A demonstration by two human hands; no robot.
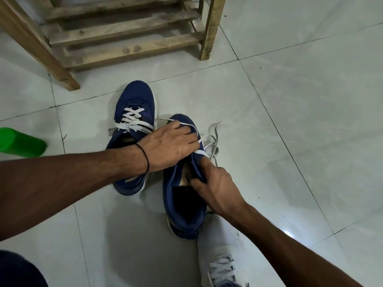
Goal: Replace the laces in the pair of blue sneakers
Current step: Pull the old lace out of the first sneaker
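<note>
Two blue sneakers stand on the tiled floor. The left sneaker is laced and tied with a white lace. The right sneaker lies nearer me with its opening wide. My left hand reaches across over its tongue area, fingers curled down among the loose white lace, which trails off to the right. My right hand pinches the sneaker's right collar edge between thumb and fingers. The eyelets under my left hand are hidden.
A wooden slatted rack stands on the floor at the back. A green plastic object lies at the left edge. A white laced shoe is at the bottom, under my right forearm. My dark-clothed knee shows at bottom left.
</note>
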